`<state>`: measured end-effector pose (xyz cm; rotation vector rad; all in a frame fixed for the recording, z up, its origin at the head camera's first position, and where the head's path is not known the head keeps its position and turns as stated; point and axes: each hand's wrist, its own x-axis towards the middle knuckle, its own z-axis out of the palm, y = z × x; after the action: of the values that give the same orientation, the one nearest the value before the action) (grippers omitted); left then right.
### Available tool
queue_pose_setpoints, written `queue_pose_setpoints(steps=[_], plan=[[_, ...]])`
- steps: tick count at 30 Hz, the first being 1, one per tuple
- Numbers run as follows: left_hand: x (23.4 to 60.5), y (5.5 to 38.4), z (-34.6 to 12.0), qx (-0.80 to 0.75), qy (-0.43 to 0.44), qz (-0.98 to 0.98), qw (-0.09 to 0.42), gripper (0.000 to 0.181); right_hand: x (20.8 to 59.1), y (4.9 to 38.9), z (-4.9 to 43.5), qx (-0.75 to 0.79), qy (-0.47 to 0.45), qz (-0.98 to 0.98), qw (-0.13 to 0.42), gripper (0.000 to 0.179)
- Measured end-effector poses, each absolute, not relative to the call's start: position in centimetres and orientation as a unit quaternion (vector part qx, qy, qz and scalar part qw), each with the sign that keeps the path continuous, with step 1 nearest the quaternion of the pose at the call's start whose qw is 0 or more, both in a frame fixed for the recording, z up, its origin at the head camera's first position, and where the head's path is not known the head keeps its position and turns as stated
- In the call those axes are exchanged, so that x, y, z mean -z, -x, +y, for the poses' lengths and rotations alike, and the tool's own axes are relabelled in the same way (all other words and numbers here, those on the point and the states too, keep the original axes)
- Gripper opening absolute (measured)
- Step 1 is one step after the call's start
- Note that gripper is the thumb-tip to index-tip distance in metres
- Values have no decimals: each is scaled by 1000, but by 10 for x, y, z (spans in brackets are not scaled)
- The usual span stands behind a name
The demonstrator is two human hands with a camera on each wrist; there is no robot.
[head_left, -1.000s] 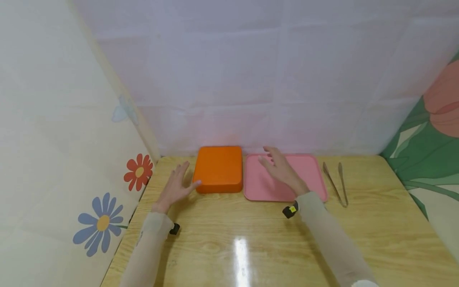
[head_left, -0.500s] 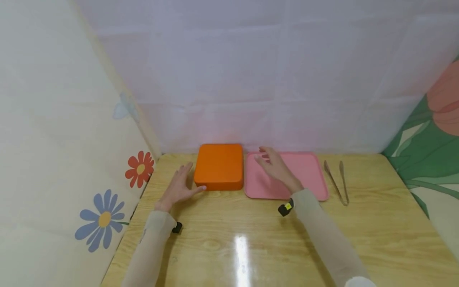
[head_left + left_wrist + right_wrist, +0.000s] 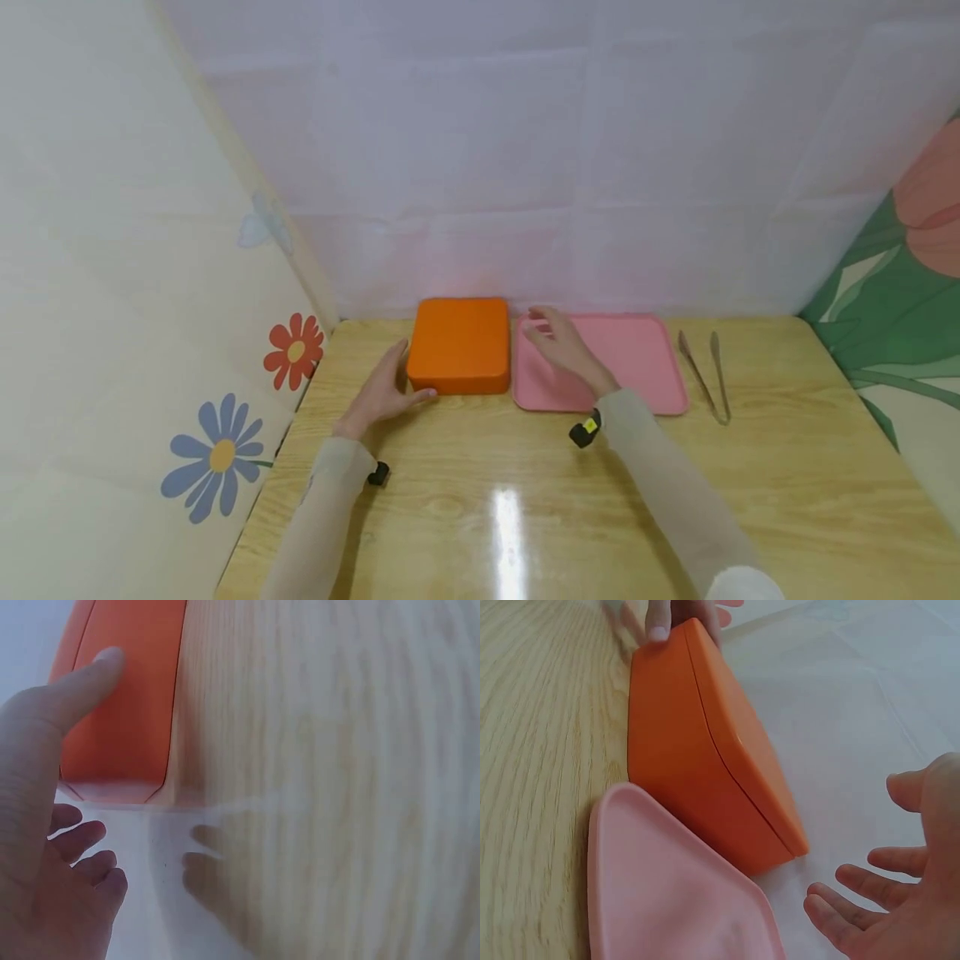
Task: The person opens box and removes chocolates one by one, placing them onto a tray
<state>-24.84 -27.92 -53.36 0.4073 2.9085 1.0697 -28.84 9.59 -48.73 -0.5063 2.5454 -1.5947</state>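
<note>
An orange lidded box [image 3: 459, 346] sits at the back of the wooden table, its lid on. My left hand [image 3: 381, 392] is around its front left corner. In the left wrist view the thumb [image 3: 90, 682] lies across the front face of the box, while the other fingers are spread beyond its left side. My right hand [image 3: 564, 346] hovers over the left part of a pink tray [image 3: 637, 367], to the right of the box. Its fingers are loosely bent, hold nothing, and show a gap from the box in the right wrist view.
Metal tongs [image 3: 707, 379] lie spread to the right of the tray. A pale cloth wall [image 3: 570, 167] rises directly behind the box and tray. Flower-printed panels stand on the left and right sides of the table [image 3: 480, 483].
My left hand has shifted right, closer in to the corner of the box. My right hand has moved left over the tray toward the box. Box, tray and tongs stay in place.
</note>
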Motion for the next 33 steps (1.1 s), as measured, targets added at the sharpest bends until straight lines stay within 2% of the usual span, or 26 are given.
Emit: queue_pose_setpoints(steps=[21,33], plan=[[543,251,-269,-404,-130,905,-4,113,505,290,53,527,120,840,41,60],[552,251,-269,-449,-122,885,18,112,501,298,41,533,51,842,62,53]])
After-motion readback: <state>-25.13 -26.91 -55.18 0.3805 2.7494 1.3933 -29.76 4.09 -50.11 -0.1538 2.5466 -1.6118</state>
